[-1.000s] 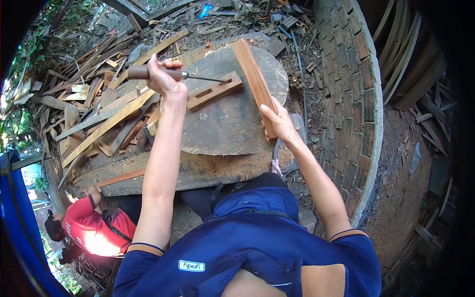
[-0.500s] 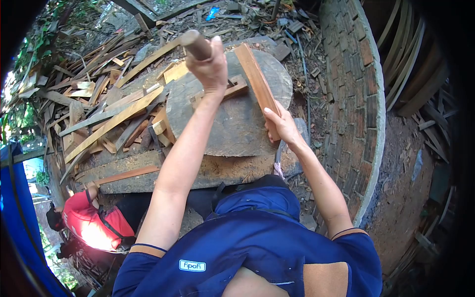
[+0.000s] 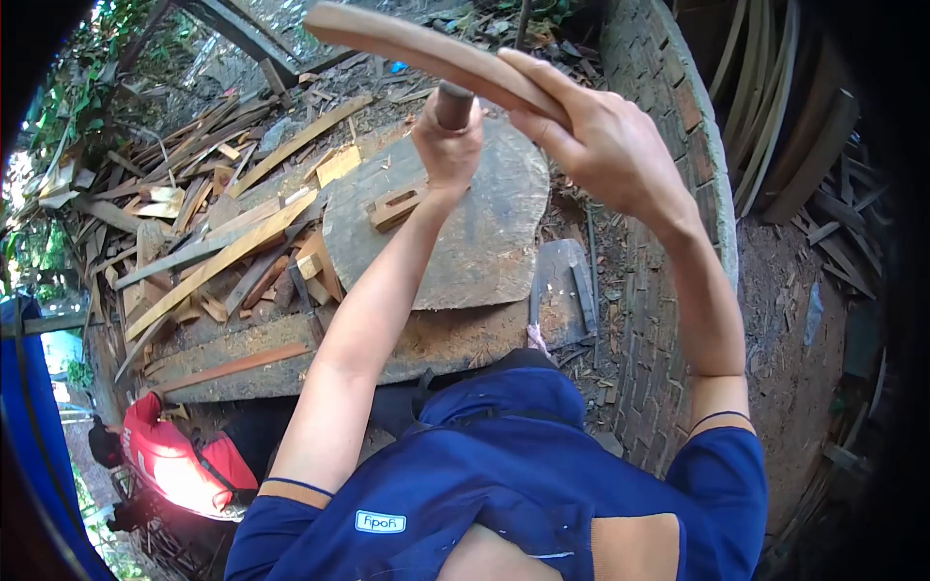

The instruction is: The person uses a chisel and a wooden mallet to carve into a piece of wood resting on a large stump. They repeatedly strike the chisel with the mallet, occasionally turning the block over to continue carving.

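Observation:
My left hand (image 3: 448, 150) is closed around the thick round wooden handle of a chisel (image 3: 454, 107), held upright; its blade is hidden beneath the fist. Just below that hand, a small wooden block (image 3: 397, 206) with slots cut in it lies on a large round wooden slab (image 3: 475, 232). My right hand (image 3: 610, 145) grips one end of a long wooden bar (image 3: 417, 48). Raised close to the camera, the bar slants up to the left and overlaps the top of the chisel handle in this view.
A heap of offcuts and planks (image 3: 223, 242) fills the left side. A curved brick wall (image 3: 668, 242) runs along the right. Another person (image 3: 179, 450) in red sits at lower left. A dark tool (image 3: 535, 300) with a pink-wrapped end lies beside the slab.
My right hand has lifted the bar from over the slab, toward the camera, turning it leftward. The chisel in my left hand has shifted right and stands more upright.

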Motion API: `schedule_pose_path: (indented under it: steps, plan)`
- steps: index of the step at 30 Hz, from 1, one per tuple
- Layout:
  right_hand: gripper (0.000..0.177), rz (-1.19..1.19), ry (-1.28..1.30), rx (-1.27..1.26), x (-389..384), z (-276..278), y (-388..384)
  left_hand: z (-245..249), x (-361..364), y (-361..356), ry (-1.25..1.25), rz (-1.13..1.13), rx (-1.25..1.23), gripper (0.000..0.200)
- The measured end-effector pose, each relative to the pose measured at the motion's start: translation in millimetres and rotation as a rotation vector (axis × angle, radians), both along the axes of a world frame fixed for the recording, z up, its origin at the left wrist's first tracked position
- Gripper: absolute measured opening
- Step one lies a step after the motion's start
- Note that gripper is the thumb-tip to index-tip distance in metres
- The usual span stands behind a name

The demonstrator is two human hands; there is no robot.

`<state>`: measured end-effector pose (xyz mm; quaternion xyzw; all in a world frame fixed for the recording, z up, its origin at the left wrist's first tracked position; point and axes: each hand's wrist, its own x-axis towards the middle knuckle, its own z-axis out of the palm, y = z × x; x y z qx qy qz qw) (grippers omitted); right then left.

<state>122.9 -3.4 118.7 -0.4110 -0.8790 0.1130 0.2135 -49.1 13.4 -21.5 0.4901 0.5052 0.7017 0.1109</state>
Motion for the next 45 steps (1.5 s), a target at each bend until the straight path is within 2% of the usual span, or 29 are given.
schedule_pose_path:
  steps: [2,3,4,6,8,10,11,12,14,15,18,20,22,24,26,29,30,32,33,34,36,37,40,42,45]
  plan:
    - [0.053,0.048,0.286,-0.159,6.3,9.1,-3.4,3.5,0.6,-4.9,-0.063,-0.027,-0.041,0.018]
    - [0.050,0.098,0.520,0.056,0.7,-3.5,-1.8,-0.3,-2.2,-4.7,0.021,0.025,-0.072,0.018]
    - [0.050,0.103,0.517,0.048,-0.2,-11.1,-6.1,-2.7,-4.7,-3.1,0.109,0.079,-0.096,0.018]
    - [0.052,0.004,0.146,-0.261,-1.6,-18.0,-16.1,-4.8,-6.8,-2.0,0.098,0.057,-0.100,0.016]
    - [0.053,0.083,0.186,-0.227,5.0,-18.3,-10.0,-7.9,-2.2,0.9,-0.031,-0.015,0.035,0.016]
    - [0.053,0.107,0.303,-0.364,7.4,-5.8,-14.6,-3.8,-4.4,0.5,-0.012,-0.030,-0.018,0.016]
    - [0.053,0.143,0.529,-0.226,1.8,-20.4,-14.2,-3.7,-7.8,-2.5,0.008,-0.038,-0.077,0.016]
    - [0.053,0.143,0.527,-0.237,1.8,-29.4,-16.0,-7.1,-9.8,-5.0,0.028,-0.042,-0.134,0.016]
    - [0.055,0.030,0.339,-0.412,0.4,-41.7,-18.6,-10.7,-13.1,-2.7,0.006,-0.057,-0.086,0.014]
    - [0.055,0.021,0.348,-0.408,0.7,-47.3,-19.0,-9.8,-16.0,-0.5,-0.077,-0.057,-0.069,0.013]
    - [0.063,-0.072,0.600,-0.807,4.1,-71.5,-22.2,-11.2,-37.1,-0.3,-0.215,-0.060,-0.103,0.012]
    - [0.067,-0.080,0.644,-0.773,-0.2,-122.5,-20.9,1.2,-46.6,-6.2,-0.401,-0.080,-0.088,0.013]
    - [0.067,-0.096,0.535,-0.896,-1.8,-163.7,-27.1,-1.2,-63.4,-3.7,-0.532,-0.029,-0.053,0.015]
    - [0.064,-0.141,0.405,-0.886,-5.2,-188.8,-37.6,-4.2,-81.5,-6.6,-0.585,-0.007,-0.053,0.015]
    - [0.061,-0.196,0.460,-1.068,-9.6,-182.4,-46.8,-7.8,-100.0,-10.5,-0.745,0.025,-0.055,0.018]
    - [0.059,-0.206,0.470,-1.086,-12.5,-184.2,-51.8,-30.8,-136.9,-17.6,-1.083,0.113,-0.096,0.018]
    - [0.058,-0.202,0.463,-1.116,-12.7,-180.7,-51.2,-55.1,-160.6,-16.2,-1.182,0.169,-0.154,0.021]
    - [0.058,-0.205,0.432,-1.116,-13.6,-177.5,-50.4,-73.3,-182.6,-22.2,-1.217,0.346,-0.347,0.033]
    - [0.059,-0.206,0.400,-1.119,-14.3,-177.6,-50.8,-66.8,-186.5,-23.6,-1.301,0.437,-0.501,0.042]
    - [0.059,-0.204,0.396,-1.124,-15.2,-184.7,-51.8,-61.4,-189.4,-27.3,-1.447,0.470,-0.547,0.050]
    - [0.059,-0.188,0.392,-0.924,-17.4,-203.3,-52.1,-45.7,-186.4,-30.7,-1.417,0.486,-0.511,0.061]
    - [0.059,-0.186,0.388,-0.924,-18.3,-201.4,-50.8,-37.4,-182.9,-27.1,-1.420,0.488,-0.509,0.061]
    - [0.059,-0.213,0.441,-1.002,-18.6,-190.0,-52.5,-4.8,-156.5,-22.3,-1.027,0.581,-0.188,0.065]
    - [0.059,-0.254,0.449,-1.098,-18.1,-181.3,-51.3,21.7,-136.9,-23.0,-0.829,0.449,-0.146,0.063]
    - [0.059,-0.260,0.482,-1.091,-19.5,-182.1,-51.8,30.5,-127.8,-12.6,-0.432,0.184,-0.042,0.056]
